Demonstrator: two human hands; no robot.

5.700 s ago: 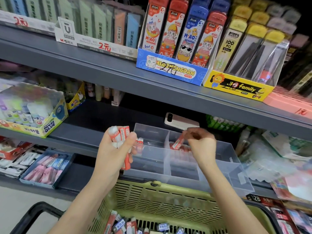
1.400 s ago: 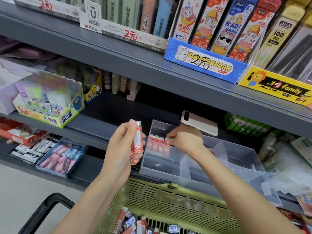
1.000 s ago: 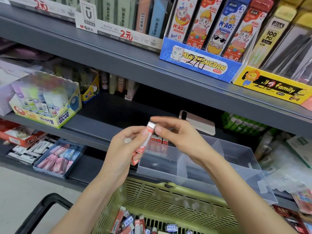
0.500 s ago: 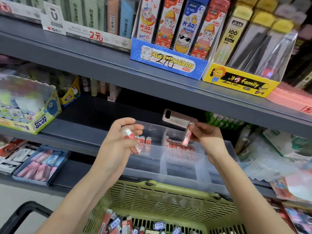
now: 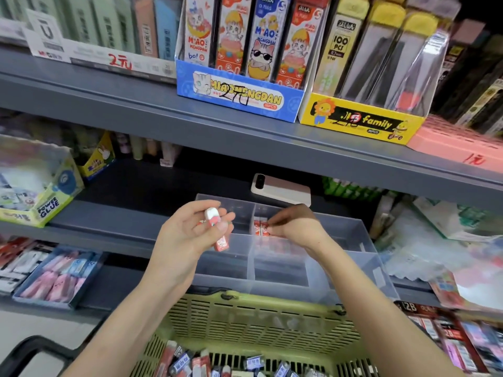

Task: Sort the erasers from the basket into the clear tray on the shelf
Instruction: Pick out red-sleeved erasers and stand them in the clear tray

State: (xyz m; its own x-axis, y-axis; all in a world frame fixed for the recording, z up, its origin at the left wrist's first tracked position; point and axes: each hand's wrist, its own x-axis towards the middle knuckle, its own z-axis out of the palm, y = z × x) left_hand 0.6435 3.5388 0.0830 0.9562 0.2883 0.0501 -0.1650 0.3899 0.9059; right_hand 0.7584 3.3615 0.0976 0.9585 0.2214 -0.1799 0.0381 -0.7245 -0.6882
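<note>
The clear divided tray (image 5: 280, 263) sits on the middle shelf, just beyond the yellow-green basket (image 5: 253, 319). My left hand (image 5: 187, 235) hovers at the tray's left side and grips a red-sleeved eraser with a white end (image 5: 216, 227). My right hand (image 5: 292, 225) reaches into the tray's back middle compartment, fingers pinched at a row of red erasers (image 5: 260, 227) standing there. Whether it still holds one is hidden by the fingers. Several loose erasers (image 5: 217, 363) in red and blue sleeves lie in the basket bottom.
A pink phone (image 5: 280, 187) lies behind the tray. A glue-stick box (image 5: 38, 186) stands at the left on the same shelf. A blue tray of pink erasers (image 5: 60, 276) sits lower left. Boxed pencil leads line the upper shelf (image 5: 245, 126).
My right hand took an eraser from my left hand, carried it right and lowered into the tray's middle compartment. My left hand now holds fewer erasers.
</note>
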